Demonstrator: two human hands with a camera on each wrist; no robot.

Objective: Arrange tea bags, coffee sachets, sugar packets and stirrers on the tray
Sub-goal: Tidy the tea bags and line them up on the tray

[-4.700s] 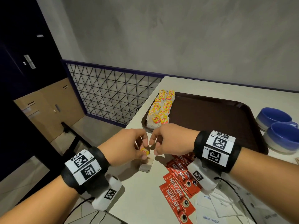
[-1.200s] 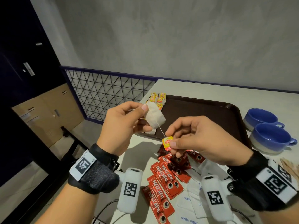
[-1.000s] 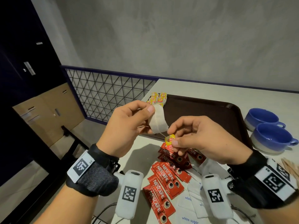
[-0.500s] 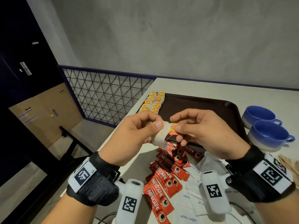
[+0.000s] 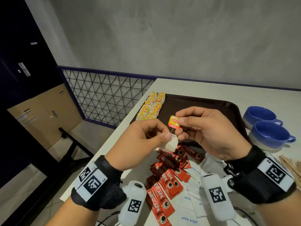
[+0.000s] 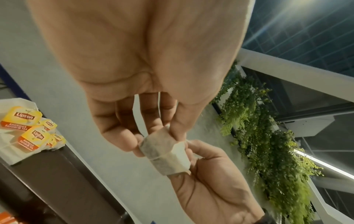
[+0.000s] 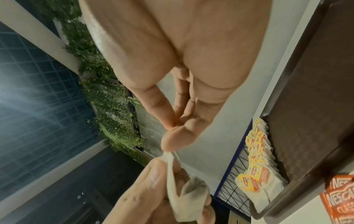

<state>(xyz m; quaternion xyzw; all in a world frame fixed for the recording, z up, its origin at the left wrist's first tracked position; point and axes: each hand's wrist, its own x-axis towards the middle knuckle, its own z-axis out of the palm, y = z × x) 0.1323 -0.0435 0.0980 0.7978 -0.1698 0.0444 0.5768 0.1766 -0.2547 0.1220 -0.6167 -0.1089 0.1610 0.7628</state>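
Observation:
My left hand (image 5: 151, 137) pinches a white tea bag (image 5: 171, 144) between thumb and fingers, above the table's near part. The string is wound round the bag (image 6: 166, 154). My right hand (image 5: 192, 124) pinches the bag's yellow Lipton tag (image 5: 174, 122) just above it, a short string joining the two. The brown tray (image 5: 203, 106) lies beyond the hands, with two rows of tea bags (image 5: 151, 106) along its left edge. Red Nescafe coffee sachets (image 5: 166, 173) and white sugar packets (image 5: 193, 203) lie loose on the table below my hands. Wooden stirrers (image 5: 291, 167) show at the right edge.
Two blue cups (image 5: 267, 128) stand right of the tray. The table's left edge (image 5: 114, 136) drops off beside a mesh railing (image 5: 104, 97). A grey wall stands behind the table.
Since the first frame both hands lifted the tea bag off the table. Over the last second the string was wound round the bag, and the tag came up close to it.

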